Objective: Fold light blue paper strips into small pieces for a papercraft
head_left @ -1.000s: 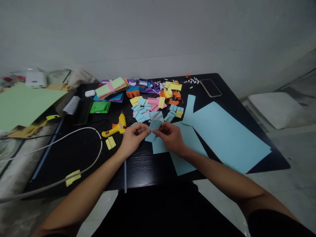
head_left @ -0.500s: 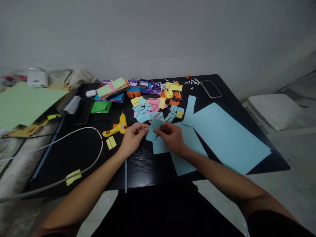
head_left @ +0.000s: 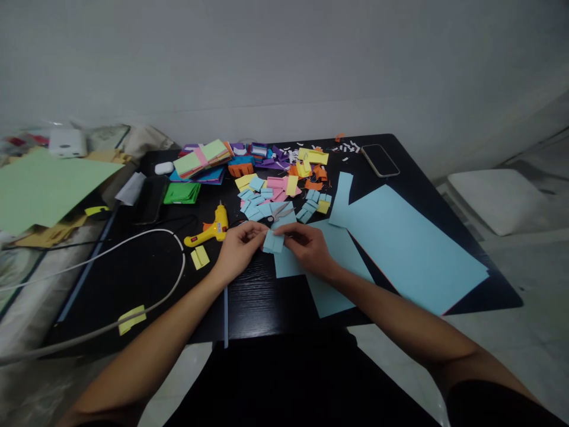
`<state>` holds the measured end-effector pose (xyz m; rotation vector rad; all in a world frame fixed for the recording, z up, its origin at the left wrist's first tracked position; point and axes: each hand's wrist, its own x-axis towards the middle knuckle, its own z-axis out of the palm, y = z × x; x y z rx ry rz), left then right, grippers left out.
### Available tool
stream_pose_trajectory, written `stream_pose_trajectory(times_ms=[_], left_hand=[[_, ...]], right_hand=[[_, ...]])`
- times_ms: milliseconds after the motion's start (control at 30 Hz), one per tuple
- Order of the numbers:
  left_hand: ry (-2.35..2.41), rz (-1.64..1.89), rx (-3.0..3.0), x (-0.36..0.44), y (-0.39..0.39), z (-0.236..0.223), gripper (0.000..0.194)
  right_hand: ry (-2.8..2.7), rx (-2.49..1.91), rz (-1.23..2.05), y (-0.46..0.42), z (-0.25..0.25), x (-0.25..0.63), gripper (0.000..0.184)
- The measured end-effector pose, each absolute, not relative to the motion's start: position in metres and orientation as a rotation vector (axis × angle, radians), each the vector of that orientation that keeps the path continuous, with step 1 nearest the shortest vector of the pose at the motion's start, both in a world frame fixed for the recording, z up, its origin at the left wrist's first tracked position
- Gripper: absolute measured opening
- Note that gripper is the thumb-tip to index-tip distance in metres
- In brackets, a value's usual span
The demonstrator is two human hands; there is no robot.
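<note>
Between my two hands is a small folded piece of light blue paper (head_left: 272,242), raised a little above the table. My left hand (head_left: 240,249) pinches its left edge between thumb and fingers. At its right edge, the fingers of my right hand (head_left: 307,246) are closed on it. Just beyond the paper lie scissors (head_left: 283,212) on a blue sheet. A larger blue paper piece (head_left: 288,265) lies under and beside my right hand. Left of my left hand rest a yellow glue gun (head_left: 215,228) and a small folded yellow paper (head_left: 200,257).
Several folded paper pieces (head_left: 279,188) in blue, pink, yellow and orange are heaped behind my hands. Large blue sheets (head_left: 413,249) cover the right side. A phone (head_left: 380,161) lies at the back right. A white cable (head_left: 183,261) loops across the left.
The blue paper, standing taller before, is now folded over into a shorter piece. My right fingers have shifted along its upper right edge, and the scissors behind show more fully.
</note>
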<state>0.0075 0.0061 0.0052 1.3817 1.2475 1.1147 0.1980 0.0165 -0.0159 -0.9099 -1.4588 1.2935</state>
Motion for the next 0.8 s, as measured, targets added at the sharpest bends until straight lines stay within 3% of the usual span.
stream_pose_trajectory(times_ms=[133,467,800], left_hand=[[1.211,1.1,1.379,0.009,0.0045,0.011,0.026],[1.24,1.119,1.384,0.0072,0.0041,0.0062,0.02],[1.267,1.064,1.468,0.0081,0.0034,0.0026,0.022]], right_hand=[[-1.48,-0.939,1.212,0.0166,-0.0159,0.1992,0.02],[-1.382,-0.919,1.384,0.018,-0.0159,0.1997,0.016],[-1.505,-1.024,1.268,0.0199,-0.0177,0.1982,0.025]])
